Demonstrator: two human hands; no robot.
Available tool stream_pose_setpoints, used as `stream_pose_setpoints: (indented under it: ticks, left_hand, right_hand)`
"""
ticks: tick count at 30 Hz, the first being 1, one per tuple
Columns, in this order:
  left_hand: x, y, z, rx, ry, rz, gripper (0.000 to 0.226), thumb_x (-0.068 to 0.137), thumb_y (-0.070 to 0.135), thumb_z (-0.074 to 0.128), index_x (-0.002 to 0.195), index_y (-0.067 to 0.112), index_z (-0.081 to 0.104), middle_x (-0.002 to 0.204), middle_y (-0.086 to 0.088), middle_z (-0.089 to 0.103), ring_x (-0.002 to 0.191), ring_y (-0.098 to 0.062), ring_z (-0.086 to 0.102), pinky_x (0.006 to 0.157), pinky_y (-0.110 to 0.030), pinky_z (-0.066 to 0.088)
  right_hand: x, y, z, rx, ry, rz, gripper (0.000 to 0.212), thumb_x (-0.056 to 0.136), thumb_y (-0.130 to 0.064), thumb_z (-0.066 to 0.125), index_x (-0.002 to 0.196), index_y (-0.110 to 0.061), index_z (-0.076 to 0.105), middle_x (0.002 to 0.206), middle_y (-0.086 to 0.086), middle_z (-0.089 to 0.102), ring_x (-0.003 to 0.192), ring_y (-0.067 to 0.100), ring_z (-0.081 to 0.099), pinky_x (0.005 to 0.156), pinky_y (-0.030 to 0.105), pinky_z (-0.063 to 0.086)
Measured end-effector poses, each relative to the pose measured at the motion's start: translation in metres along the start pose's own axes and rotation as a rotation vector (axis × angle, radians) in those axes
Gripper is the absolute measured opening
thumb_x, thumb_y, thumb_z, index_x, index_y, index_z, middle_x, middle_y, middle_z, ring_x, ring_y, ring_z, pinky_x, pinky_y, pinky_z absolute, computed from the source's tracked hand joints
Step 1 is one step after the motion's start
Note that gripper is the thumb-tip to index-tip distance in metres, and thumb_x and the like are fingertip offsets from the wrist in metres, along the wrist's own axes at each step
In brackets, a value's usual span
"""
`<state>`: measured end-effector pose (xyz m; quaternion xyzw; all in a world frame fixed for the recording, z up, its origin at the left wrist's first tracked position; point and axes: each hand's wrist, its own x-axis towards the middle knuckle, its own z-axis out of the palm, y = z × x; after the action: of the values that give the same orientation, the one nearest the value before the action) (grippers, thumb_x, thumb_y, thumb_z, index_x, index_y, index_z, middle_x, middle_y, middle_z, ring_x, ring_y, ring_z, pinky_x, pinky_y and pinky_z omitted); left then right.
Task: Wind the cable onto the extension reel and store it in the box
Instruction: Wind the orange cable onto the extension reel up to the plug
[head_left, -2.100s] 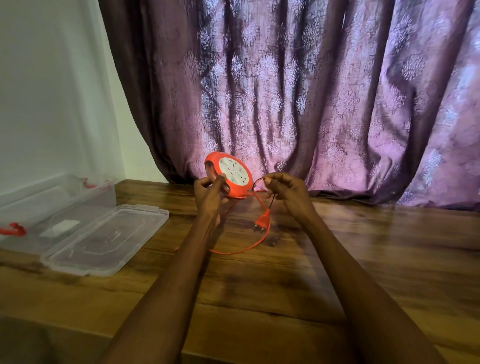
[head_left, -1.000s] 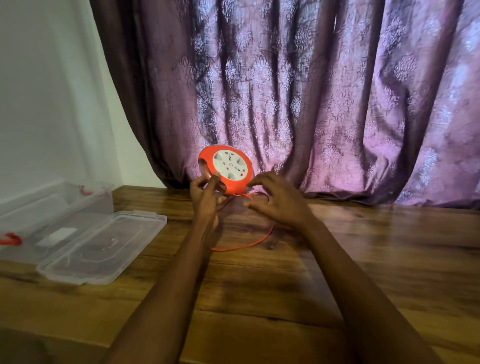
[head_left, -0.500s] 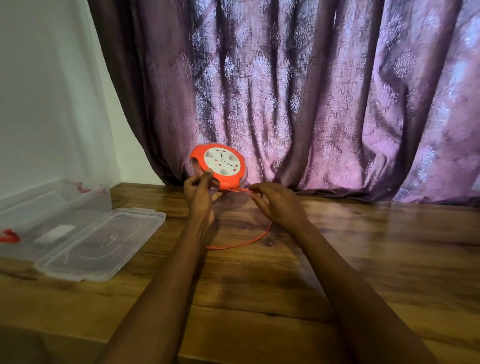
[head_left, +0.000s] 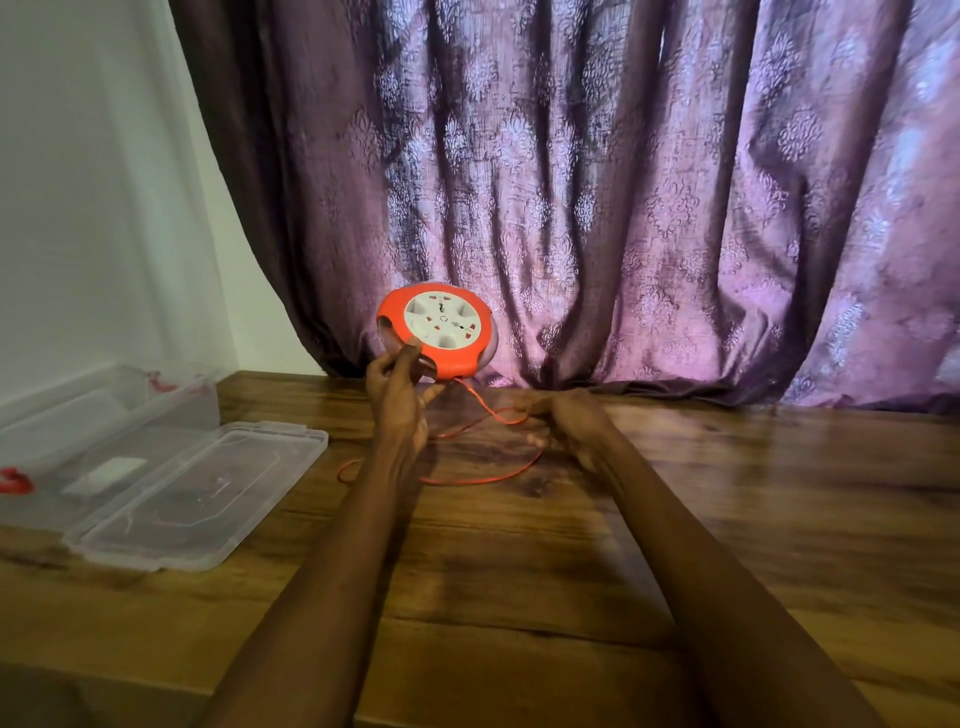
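Curtain of patterned purple cloth (head_left: 597, 182) backs the long brown wooden table (head_left: 779, 519). A clear plastic storage box (head_left: 171, 400) and its flat lid (head_left: 208, 488) wait far left. The left hand (head_left: 397, 400) grips the round orange-and-white extension reel (head_left: 439, 335) by its lower edge, tilted above the table. Thin orange cable (head_left: 485, 475) trails down-right toward the blurred right hand (head_left: 566, 423); I cannot tell its grip. That hand seems nearer the slack.

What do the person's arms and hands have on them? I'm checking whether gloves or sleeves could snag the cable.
Nothing is worn that shows. Both forearms are bare from the bottom edge of the frame to the wrist, with no sleeve, watch or bracelet in view. The left hand is ungloved, and no ring is visible on it. The right hand also looks bare, though motion blur hides any fine detail on its fingers.
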<state>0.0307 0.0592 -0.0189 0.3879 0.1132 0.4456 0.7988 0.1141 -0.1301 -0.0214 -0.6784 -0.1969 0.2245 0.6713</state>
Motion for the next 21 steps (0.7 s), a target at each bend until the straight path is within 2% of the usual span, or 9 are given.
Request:
stream_pose_setpoints:
  ticks: [3,5,7,10,11,13,16,18,21]
  left_hand:
    - [0.0,0.003,-0.001,-0.033,-0.006,-0.008,0.05,0.089,0.014,0.069,0.131,-0.004,0.049,0.104,-0.01,0.067,0.106,-0.029,0.063,0.081,-0.058,0.057]
    - [0.0,0.005,-0.002,-0.049,0.0,-0.014,0.049,0.089,0.014,0.069,0.131,-0.004,0.05,0.114,-0.014,0.067,0.111,-0.031,0.063,0.08,-0.057,0.057]
    - [0.0,0.006,-0.003,-0.057,0.007,-0.013,0.051,0.089,0.014,0.069,0.132,-0.004,0.049,0.125,-0.018,0.065,0.115,-0.032,0.062,0.077,-0.054,0.059]
    - [0.002,0.007,-0.004,-0.076,0.013,-0.011,0.05,0.089,0.012,0.069,0.133,-0.004,0.05,0.128,-0.02,0.063,0.116,-0.033,0.063,0.075,-0.053,0.059]
    - [0.002,0.008,-0.004,-0.072,0.012,-0.011,0.05,0.089,0.012,0.069,0.132,-0.003,0.05,0.127,-0.019,0.064,0.115,-0.032,0.063,0.075,-0.053,0.059]
    - [0.003,0.007,-0.005,-0.049,0.008,-0.011,0.05,0.089,0.013,0.069,0.132,-0.004,0.05,0.123,-0.017,0.066,0.112,-0.03,0.064,0.077,-0.054,0.059]
    - [0.004,0.004,-0.007,0.022,0.002,-0.014,0.049,0.089,0.014,0.069,0.13,-0.006,0.051,0.1,-0.011,0.069,0.096,-0.026,0.068,0.077,-0.052,0.058]
    - [0.005,0.002,-0.008,0.059,-0.015,-0.024,0.046,0.089,0.013,0.068,0.128,-0.005,0.051,0.081,-0.006,0.066,0.073,-0.016,0.068,0.078,-0.051,0.057]
    - [0.006,-0.001,-0.009,0.104,-0.071,-0.043,0.027,0.089,0.011,0.068,0.112,0.006,0.055,0.068,0.0,0.061,0.052,-0.006,0.062,0.074,-0.048,0.057]
  right_hand:
    - [-0.005,0.004,-0.006,-0.295,-0.128,-0.064,0.024,0.095,-0.002,0.055,0.113,-0.005,0.07,0.09,0.004,0.077,0.04,0.013,0.059,0.036,0.018,0.044]
    - [-0.006,0.006,-0.006,-0.418,-0.267,-0.065,0.027,0.095,0.001,0.056,0.119,-0.005,0.067,0.103,0.005,0.075,0.044,0.013,0.064,0.038,0.02,0.049]
    - [-0.002,0.01,-0.008,-0.582,-0.295,-0.135,0.021,0.096,-0.006,0.059,0.114,-0.007,0.07,0.108,0.006,0.075,0.05,0.012,0.066,0.043,0.023,0.051]
    - [0.002,0.006,-0.012,-1.257,0.013,-0.437,0.021,0.091,-0.035,0.066,0.095,-0.018,0.077,0.096,0.004,0.075,0.08,0.017,0.069,0.063,0.029,0.045]
    - [0.001,0.005,-0.012,-1.358,0.128,-0.518,0.024,0.089,-0.039,0.066,0.094,-0.017,0.075,0.098,0.006,0.073,0.09,0.023,0.068,0.067,0.031,0.044]
    - [0.003,0.005,-0.011,-1.352,0.175,-0.575,0.025,0.085,-0.039,0.068,0.09,-0.015,0.073,0.097,0.007,0.07,0.095,0.027,0.067,0.068,0.032,0.044]
    - [0.006,0.01,-0.008,-1.232,-0.18,-0.356,0.03,0.085,-0.042,0.072,0.079,-0.013,0.076,0.068,0.0,0.067,0.067,0.012,0.064,0.057,0.027,0.039]
    - [0.005,0.015,-0.006,-1.046,-0.323,-0.279,0.032,0.087,-0.04,0.073,0.082,-0.009,0.076,0.069,0.003,0.07,0.062,0.006,0.058,0.059,0.027,0.043]
    - [0.005,0.012,-0.01,-0.952,-0.146,-0.469,0.023,0.095,-0.03,0.065,0.089,-0.012,0.078,0.078,-0.002,0.072,0.072,0.005,0.06,0.067,0.029,0.044]
